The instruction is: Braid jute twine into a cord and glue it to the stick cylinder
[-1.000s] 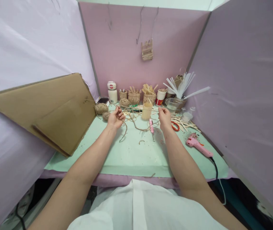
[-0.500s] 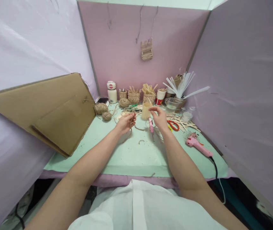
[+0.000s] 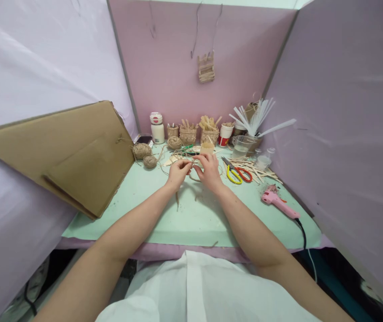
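Left hand [image 3: 179, 172] and right hand [image 3: 209, 171] meet over table [image 3: 191, 226], both pinching twine [image 3: 177, 200]; scissors [image 3: 236, 172] lie right.

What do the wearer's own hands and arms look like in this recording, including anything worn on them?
The left hand and right hand wear no gloves, and no watch or bracelet shows. The left forearm and right forearm are uncovered, with no sleeves visible. A white top covers the torso.
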Action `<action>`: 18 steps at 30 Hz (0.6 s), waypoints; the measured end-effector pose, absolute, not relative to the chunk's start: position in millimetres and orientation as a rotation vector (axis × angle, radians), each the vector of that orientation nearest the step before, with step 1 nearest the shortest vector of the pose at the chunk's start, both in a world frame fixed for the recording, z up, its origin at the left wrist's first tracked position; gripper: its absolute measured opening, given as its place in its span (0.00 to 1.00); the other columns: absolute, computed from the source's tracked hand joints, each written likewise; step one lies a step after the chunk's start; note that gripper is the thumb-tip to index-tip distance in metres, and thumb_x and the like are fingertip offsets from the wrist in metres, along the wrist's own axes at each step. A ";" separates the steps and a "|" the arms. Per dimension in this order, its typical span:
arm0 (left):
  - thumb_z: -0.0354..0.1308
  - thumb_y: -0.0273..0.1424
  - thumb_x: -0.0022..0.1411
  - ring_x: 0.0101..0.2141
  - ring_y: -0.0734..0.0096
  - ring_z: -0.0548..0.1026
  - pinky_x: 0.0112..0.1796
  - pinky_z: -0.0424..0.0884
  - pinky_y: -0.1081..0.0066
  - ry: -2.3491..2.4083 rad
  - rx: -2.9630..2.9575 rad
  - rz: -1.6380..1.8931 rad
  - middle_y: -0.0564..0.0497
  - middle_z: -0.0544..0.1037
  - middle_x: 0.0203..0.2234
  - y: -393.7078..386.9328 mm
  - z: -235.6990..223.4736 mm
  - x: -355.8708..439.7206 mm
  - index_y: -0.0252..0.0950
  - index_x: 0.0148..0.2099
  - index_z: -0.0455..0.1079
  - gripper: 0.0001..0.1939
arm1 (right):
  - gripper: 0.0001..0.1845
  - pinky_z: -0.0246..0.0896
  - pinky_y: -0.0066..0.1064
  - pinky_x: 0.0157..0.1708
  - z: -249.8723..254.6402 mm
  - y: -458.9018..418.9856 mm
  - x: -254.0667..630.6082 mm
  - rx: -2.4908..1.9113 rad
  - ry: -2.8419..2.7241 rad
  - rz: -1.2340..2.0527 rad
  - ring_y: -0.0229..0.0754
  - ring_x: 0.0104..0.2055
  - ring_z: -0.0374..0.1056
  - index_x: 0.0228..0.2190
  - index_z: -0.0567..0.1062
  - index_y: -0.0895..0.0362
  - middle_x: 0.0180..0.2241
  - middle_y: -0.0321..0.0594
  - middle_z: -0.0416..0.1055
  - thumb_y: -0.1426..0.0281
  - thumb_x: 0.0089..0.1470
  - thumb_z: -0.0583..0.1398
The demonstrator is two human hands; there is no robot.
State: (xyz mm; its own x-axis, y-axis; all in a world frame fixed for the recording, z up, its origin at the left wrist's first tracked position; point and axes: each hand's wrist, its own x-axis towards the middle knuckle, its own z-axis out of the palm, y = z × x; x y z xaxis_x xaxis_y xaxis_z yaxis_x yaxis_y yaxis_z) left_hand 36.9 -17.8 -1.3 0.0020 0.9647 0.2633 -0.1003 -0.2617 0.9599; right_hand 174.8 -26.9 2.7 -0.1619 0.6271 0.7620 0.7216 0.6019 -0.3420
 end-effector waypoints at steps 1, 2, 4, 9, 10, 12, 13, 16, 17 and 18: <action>0.62 0.35 0.48 0.23 0.77 0.66 0.26 0.63 0.73 0.987 1.370 1.436 0.53 0.71 0.21 -18.2 -1.6 37.4 0.33 0.30 0.71 0.10 | 0.10 0.52 0.40 0.46 1.9 -26.2 175.4 -1.092 -1.864 -0.130 0.49 0.46 0.58 0.39 0.74 0.53 0.41 0.44 0.67 0.66 0.56 0.56; 0.61 0.35 0.49 0.22 0.77 0.66 0.26 0.62 0.73 0.986 1.400 1.432 0.53 0.70 0.21 -18.5 -2.0 37.9 0.33 0.30 0.71 0.09 | 0.09 0.52 0.40 0.46 1.4 -25.3 176.2 -1.098 -1.858 -0.127 0.49 0.46 0.59 0.36 0.74 0.53 0.40 0.44 0.67 0.66 0.56 0.56; 0.60 0.34 0.49 0.21 0.78 0.64 0.24 0.59 0.74 0.980 1.430 1.419 0.54 0.70 0.21 -18.7 -2.7 38.8 0.33 0.31 0.71 0.09 | 0.08 0.52 0.40 0.45 1.6 -22.9 177.7 -1.103 -1.829 -0.085 0.48 0.45 0.59 0.31 0.75 0.54 0.37 0.44 0.68 0.65 0.55 0.56; 0.60 0.34 0.49 0.22 0.79 0.62 0.24 0.57 0.75 1.006 1.410 1.379 0.53 0.71 0.23 -17.6 -3.7 39.3 0.33 0.31 0.70 0.08 | 0.08 0.56 0.36 0.40 3.3 -17.9 175.6 -1.083 -1.608 0.422 0.43 0.37 0.62 0.27 0.73 0.56 0.30 0.39 0.70 0.64 0.50 0.58; 0.60 0.34 0.49 0.21 0.79 0.61 0.24 0.56 0.75 1.007 1.400 1.363 0.53 0.71 0.23 -17.7 -3.6 39.3 0.34 0.31 0.71 0.09 | 0.09 0.56 0.34 0.38 3.2 -17.2 174.6 -1.078 -1.530 0.583 0.41 0.35 0.62 0.26 0.73 0.56 0.29 0.38 0.69 0.63 0.49 0.59; 0.60 0.35 0.49 0.20 0.80 0.58 0.23 0.54 0.75 0.997 1.373 1.328 0.53 0.71 0.23 -18.3 -3.2 39.3 0.34 0.32 0.71 0.10 | 0.10 0.56 0.31 0.33 2.7 -16.2 172.9 -1.075 -1.353 0.877 0.39 0.31 0.62 0.26 0.72 0.55 0.27 0.35 0.69 0.61 0.46 0.60; 0.60 0.35 0.49 0.19 0.81 0.57 0.22 0.52 0.75 0.990 1.357 1.311 0.53 0.71 0.22 -18.8 -2.9 39.4 0.34 0.32 0.71 0.10 | 0.10 0.55 0.30 0.31 2.4 -15.8 172.3 -1.077 -1.268 0.993 0.38 0.31 0.61 0.26 0.72 0.55 0.26 0.34 0.69 0.61 0.44 0.60; 0.61 0.35 0.48 0.18 0.81 0.55 0.21 0.50 0.74 0.986 1.329 1.280 0.53 0.70 0.22 -20.3 -2.1 39.5 0.33 0.33 0.72 0.11 | 0.09 0.52 0.27 0.27 2.6 -15.1 171.6 -1.072 -1.065 1.227 0.36 0.30 0.59 0.24 0.72 0.54 0.25 0.33 0.67 0.63 0.38 0.62; 0.61 0.35 0.47 0.18 0.81 0.56 0.21 0.50 0.74 0.987 1.330 1.276 0.53 0.71 0.22 -20.7 -1.8 39.5 0.33 0.33 0.72 0.11 | 0.09 0.51 0.26 0.26 3.0 -14.9 171.7 -1.055 -1.019 1.286 0.35 0.29 0.58 0.23 0.71 0.54 0.25 0.32 0.66 0.64 0.37 0.63; 0.62 0.35 0.47 0.18 0.81 0.56 0.21 0.50 0.74 0.989 1.331 1.271 0.53 0.71 0.22 -20.8 -1.5 39.5 0.33 0.33 0.72 0.11 | 0.08 0.51 0.26 0.26 3.5 -14.8 171.9 -1.031 -0.979 1.339 0.35 0.27 0.57 0.23 0.71 0.54 0.24 0.32 0.65 0.65 0.36 0.63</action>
